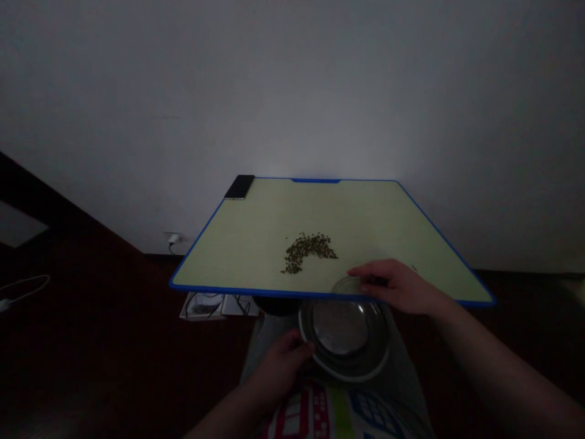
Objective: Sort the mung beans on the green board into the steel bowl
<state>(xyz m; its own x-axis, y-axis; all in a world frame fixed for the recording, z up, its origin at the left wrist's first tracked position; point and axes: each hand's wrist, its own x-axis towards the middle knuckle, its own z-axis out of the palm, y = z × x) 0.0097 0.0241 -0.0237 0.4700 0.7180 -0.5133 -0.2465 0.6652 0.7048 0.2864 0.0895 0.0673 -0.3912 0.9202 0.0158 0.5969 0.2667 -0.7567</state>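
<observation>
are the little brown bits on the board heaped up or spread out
Spread out: the brown bits lie in a loose curved band on the board.

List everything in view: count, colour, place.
Table: one, yellow-green, blue-edged, centre
Smartphone: one, black, table's far left corner
Seed-like bits: many, brown, mid-table
Clear round container: one, transparent, near edge
Metal bowl: one, silver, above lap
Boxes: apparently two, white, below table
Plug: one, white, wall
Cable: one, white, far left
Patterned cloth: one, multicoloured, lap
Wall: one, grey, behind
Floor: one, dark red, below
Legs: two, grey-clad, below bowl
Left hand: one, bare, bowl's rim
Right hand: one, bare, at container
</observation>
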